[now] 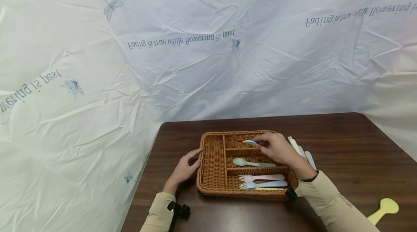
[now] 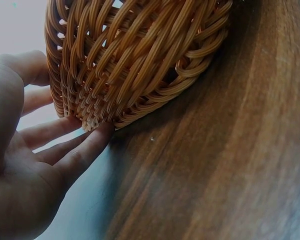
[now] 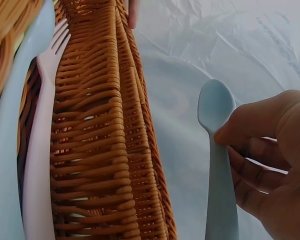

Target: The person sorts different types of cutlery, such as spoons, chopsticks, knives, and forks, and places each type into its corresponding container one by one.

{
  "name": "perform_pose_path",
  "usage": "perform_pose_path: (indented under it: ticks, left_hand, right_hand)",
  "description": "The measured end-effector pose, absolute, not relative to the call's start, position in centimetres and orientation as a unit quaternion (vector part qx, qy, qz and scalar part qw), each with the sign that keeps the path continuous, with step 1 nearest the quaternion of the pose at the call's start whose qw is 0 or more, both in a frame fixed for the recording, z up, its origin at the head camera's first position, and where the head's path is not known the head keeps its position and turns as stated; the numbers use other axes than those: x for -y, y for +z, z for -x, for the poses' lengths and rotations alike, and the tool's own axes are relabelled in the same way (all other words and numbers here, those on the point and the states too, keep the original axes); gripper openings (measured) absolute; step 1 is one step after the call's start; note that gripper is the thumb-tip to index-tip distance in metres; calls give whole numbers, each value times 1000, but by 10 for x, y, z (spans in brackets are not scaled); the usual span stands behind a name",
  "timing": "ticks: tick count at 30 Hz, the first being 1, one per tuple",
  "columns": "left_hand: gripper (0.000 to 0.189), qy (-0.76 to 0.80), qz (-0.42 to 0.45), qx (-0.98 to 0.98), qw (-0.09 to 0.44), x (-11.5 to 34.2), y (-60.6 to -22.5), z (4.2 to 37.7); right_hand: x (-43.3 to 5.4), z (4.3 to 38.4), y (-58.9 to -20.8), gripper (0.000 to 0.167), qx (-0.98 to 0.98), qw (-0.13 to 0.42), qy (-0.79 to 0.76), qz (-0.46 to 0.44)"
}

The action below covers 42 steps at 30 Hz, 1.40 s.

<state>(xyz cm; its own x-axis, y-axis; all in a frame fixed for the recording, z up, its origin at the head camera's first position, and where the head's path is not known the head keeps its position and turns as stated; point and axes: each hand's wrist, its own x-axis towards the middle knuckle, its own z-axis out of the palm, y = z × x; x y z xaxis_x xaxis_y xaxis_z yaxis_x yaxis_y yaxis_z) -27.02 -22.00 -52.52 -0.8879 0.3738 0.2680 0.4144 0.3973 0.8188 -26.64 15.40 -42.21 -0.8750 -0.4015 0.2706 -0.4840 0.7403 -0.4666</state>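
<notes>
My right hand (image 1: pixel 275 147) pinches a light blue spoon (image 3: pixel 217 107) near its bowl, above the back right compartment of a brown wicker basket (image 1: pixel 211 190). In the right wrist view the spoon's handle runs downward past the fingers. My left hand (image 1: pixel 183 169) touches the basket's left side, and its fingertips (image 2: pixel 102 132) rest low on the weave with the fingers fairly straight. A pale green spoon (image 1: pixel 240 161) lies in the middle right compartment. The front right compartment holds a pink fork (image 1: pixel 264 177), a light blue fork (image 1: pixel 265 184) and a partly hidden yellow piece.
Several white utensils (image 1: pixel 294 146) lie on the dark wooden table (image 1: pixel 342 141) right of the basket, partly hidden by the right arm. A yellow spoon (image 1: pixel 389 206) lies near the table's right front. White printed sheeting (image 1: pixel 195 72) hangs behind and at the sides.
</notes>
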Motion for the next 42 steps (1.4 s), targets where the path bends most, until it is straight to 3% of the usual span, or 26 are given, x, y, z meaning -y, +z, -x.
perform_pose_path:
  ticks: [15,42]
  left_hand:
    - [45,-494,237,836,-13,214,-489,252]
    - [45,-507,234,830,-13,214,-491,251]
  right_hand:
    - [-151,266,-427,23,917,96,273,-274]
    - [-181,259,-420,25,925,116,282,-229]
